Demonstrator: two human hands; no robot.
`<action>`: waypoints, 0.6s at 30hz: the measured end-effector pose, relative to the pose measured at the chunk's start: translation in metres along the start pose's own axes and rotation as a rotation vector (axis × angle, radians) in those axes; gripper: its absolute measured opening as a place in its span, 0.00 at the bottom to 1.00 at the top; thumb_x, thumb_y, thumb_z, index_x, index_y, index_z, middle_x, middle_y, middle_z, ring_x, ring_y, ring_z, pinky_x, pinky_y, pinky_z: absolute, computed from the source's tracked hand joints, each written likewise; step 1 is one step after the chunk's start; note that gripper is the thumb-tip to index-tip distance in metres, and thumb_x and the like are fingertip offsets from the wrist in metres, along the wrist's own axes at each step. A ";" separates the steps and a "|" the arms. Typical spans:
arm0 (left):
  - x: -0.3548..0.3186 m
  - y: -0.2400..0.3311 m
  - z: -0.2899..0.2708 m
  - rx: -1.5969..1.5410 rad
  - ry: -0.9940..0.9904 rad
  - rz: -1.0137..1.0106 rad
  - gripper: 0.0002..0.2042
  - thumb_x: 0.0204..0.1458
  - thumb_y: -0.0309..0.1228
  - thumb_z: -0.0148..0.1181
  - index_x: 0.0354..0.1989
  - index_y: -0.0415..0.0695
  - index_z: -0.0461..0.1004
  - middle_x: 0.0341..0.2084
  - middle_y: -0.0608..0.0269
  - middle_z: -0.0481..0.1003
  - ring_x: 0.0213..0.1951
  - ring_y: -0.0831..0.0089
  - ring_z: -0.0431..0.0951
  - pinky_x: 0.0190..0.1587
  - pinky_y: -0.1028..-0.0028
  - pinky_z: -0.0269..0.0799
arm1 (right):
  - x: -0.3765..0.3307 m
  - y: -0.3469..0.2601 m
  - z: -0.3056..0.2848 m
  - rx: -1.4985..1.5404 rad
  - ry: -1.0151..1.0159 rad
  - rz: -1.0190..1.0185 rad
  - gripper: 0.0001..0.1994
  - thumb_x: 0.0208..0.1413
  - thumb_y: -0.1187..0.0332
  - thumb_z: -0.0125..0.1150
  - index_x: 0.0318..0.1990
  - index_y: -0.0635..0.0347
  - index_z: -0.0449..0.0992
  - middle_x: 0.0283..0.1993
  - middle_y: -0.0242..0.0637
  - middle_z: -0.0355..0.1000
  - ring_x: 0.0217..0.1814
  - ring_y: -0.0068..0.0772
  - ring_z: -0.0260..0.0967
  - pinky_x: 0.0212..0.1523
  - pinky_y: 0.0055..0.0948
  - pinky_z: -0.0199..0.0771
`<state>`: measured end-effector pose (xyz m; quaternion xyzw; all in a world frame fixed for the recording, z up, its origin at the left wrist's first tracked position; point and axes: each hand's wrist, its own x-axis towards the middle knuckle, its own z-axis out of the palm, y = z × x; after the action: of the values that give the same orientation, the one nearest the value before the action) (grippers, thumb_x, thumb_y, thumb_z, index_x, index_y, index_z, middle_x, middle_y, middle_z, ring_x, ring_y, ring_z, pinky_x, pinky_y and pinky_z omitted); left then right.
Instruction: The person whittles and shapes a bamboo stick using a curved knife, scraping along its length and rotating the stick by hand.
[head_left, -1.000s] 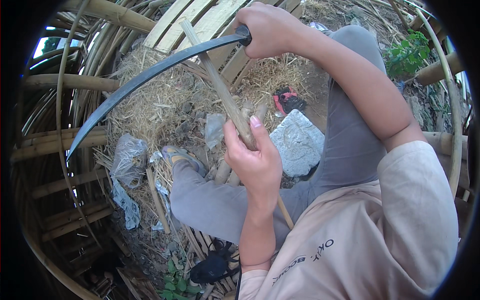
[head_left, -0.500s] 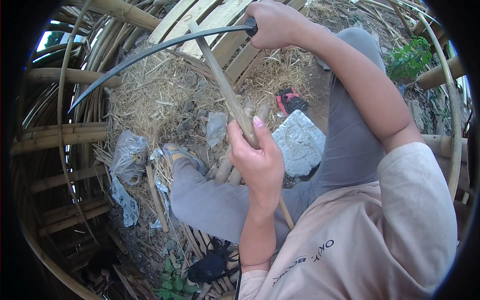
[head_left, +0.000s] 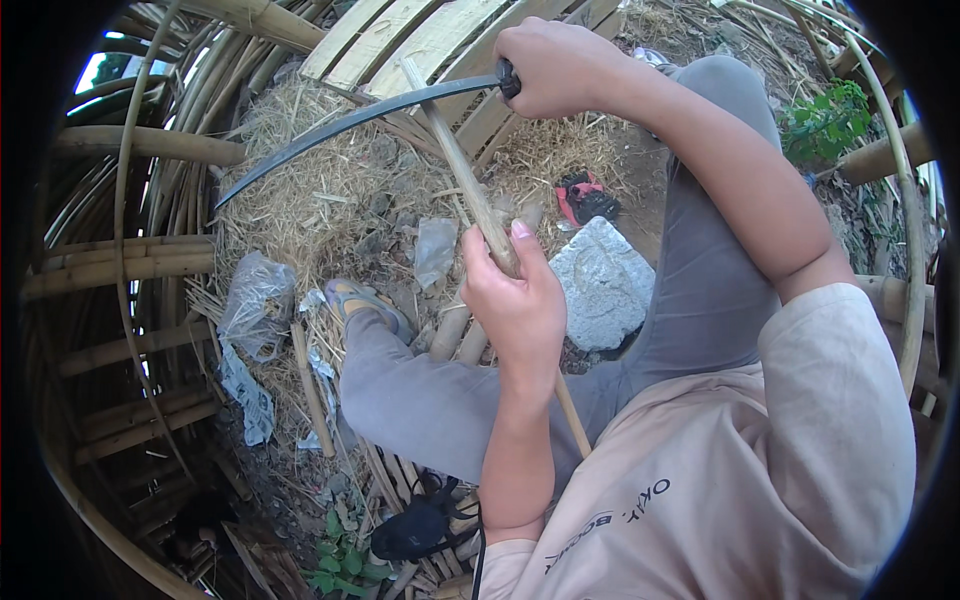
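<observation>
My left hand (head_left: 517, 290) is closed around a pale wooden stick (head_left: 462, 175), thumb lying along its near side. The stick slants up and away to the left, while a thinner length shows below my wrist, ending by my shirt. At the far side, my right hand (head_left: 560, 68) grips the dark handle of a long curved sickle (head_left: 340, 122). Its grey blade sweeps left and down to a point. Near its handle end, the blade crosses the upper part of the stick; whether it presses into the wood I cannot tell.
A slatted wooden platform (head_left: 400, 45) stands at the far side. Straw (head_left: 300, 190) covers the ground, with a rough stone block (head_left: 600, 285) by my leg. A clear plastic bag (head_left: 258, 300) and bamboo rails (head_left: 125, 270) are on the left. A black bag (head_left: 415, 527) lies near.
The sickle has shifted right and slightly down, its tip swinging in from the left. The stick's top has moved a little right and down. Both hands keep their grip.
</observation>
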<state>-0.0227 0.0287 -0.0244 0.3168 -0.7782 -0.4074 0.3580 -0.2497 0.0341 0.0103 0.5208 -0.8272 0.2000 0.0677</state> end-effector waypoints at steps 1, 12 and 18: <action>0.000 0.000 -0.001 0.001 0.003 0.001 0.09 0.63 0.27 0.54 0.37 0.32 0.70 0.19 0.54 0.71 0.21 0.69 0.71 0.27 0.66 0.66 | -0.001 -0.003 0.002 0.026 -0.008 0.001 0.15 0.45 0.63 0.66 0.39 0.62 0.78 0.39 0.47 0.77 0.45 0.50 0.76 0.47 0.46 0.78; -0.008 0.008 -0.004 0.091 -0.053 0.000 0.08 0.65 0.27 0.48 0.40 0.33 0.67 0.15 0.48 0.68 0.17 0.55 0.72 0.22 0.60 0.60 | 0.000 -0.009 -0.007 0.061 -0.016 0.083 0.17 0.38 0.68 0.64 0.39 0.64 0.80 0.37 0.51 0.77 0.45 0.51 0.76 0.47 0.44 0.78; -0.012 0.012 -0.016 0.079 -0.067 -0.065 0.09 0.66 0.29 0.49 0.39 0.32 0.69 0.18 0.58 0.69 0.20 0.77 0.65 0.24 0.68 0.59 | 0.011 -0.004 -0.025 0.224 0.040 0.120 0.13 0.38 0.66 0.64 0.26 0.69 0.81 0.31 0.59 0.78 0.39 0.56 0.79 0.42 0.46 0.80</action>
<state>-0.0056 0.0377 -0.0111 0.3419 -0.7947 -0.3980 0.3054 -0.2534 0.0329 0.0378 0.4707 -0.8277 0.3051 0.0137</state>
